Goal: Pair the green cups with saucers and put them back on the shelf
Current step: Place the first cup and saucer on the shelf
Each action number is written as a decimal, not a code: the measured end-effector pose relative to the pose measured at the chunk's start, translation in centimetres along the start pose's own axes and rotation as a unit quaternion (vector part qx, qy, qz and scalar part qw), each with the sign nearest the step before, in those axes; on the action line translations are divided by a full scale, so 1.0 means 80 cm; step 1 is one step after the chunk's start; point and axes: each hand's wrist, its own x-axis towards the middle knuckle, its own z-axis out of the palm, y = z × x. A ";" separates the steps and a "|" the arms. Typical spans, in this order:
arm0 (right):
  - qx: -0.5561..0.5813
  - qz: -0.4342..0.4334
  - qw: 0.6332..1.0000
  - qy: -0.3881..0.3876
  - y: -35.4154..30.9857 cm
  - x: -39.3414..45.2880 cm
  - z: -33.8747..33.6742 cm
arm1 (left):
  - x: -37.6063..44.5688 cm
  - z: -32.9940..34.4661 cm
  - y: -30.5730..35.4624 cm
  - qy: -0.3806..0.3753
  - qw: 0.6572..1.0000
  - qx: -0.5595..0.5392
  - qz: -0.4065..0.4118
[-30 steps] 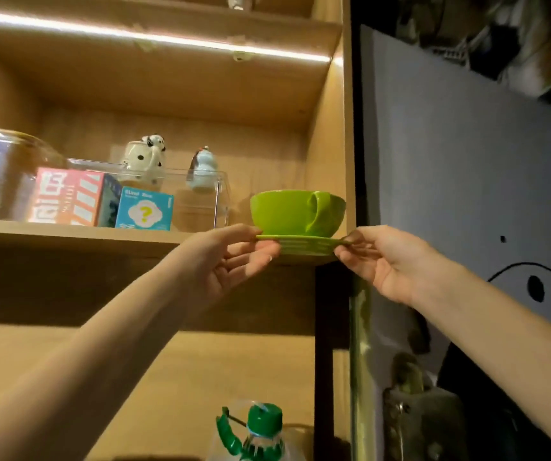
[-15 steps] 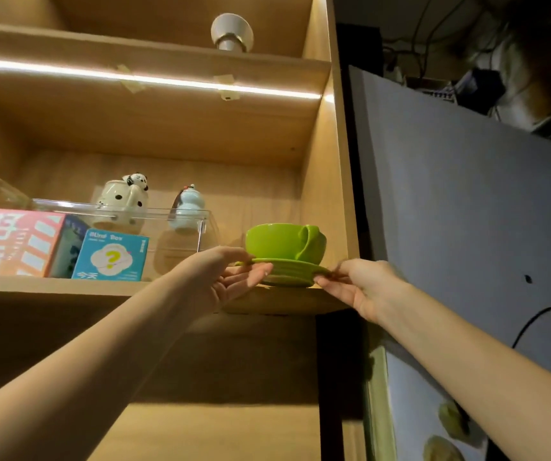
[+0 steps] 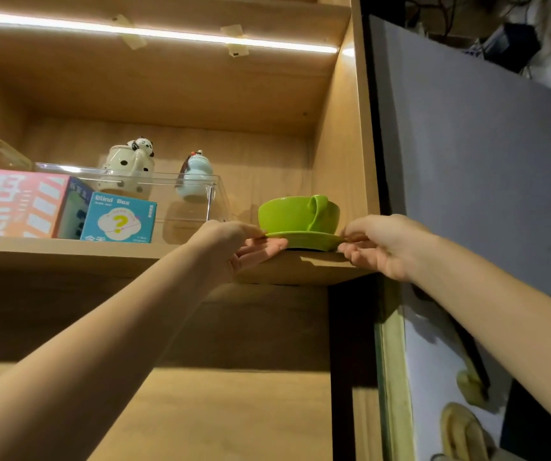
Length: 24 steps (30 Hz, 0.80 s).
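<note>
A green cup [image 3: 295,212] sits upright on a green saucer [image 3: 307,240], its handle facing me. The saucer rests on the right end of the wooden shelf [image 3: 101,254], close to the cabinet's side wall. My left hand [image 3: 234,244] pinches the saucer's left rim, thumb on top and fingers underneath. On the opposite rim my right hand [image 3: 380,244] grips the same way.
Left of the cup stands a clear plastic box [image 3: 194,201] holding a spotted mug [image 3: 127,168] and a pale blue figurine [image 3: 196,176]. A blue Blind Box carton [image 3: 119,221] and a pink carton [image 3: 18,202] sit at the shelf front. A grey panel [image 3: 483,154] is to the right.
The saucer with the cup has gone from level with the shelf's front edge to resting on the shelf. Both hands stay on its rims.
</note>
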 end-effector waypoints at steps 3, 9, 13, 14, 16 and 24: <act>-0.043 0.018 0.998 -0.042 -0.005 -0.008 -0.006 | 0.000 0.008 0.000 0.015 0.999 -0.043 0.015; -0.085 -0.006 0.996 -0.041 -0.001 -0.005 -0.001 | 0.007 0.015 -0.008 0.025 0.999 0.008 0.038; -0.110 -0.042 0.993 0.000 0.005 0.002 0.009 | 0.013 0.018 -0.015 0.043 0.995 0.065 0.069; -0.117 -0.051 0.992 0.012 0.008 0.004 0.010 | 0.013 0.018 -0.016 0.046 0.994 0.071 0.072; -0.129 -0.062 0.989 0.035 0.011 0.009 0.013 | 0.016 0.019 -0.019 0.050 0.993 0.074 0.076; -0.116 -0.071 0.991 0.012 0.016 -0.007 0.014 | 0.003 0.010 -0.024 0.032 0.986 0.130 0.101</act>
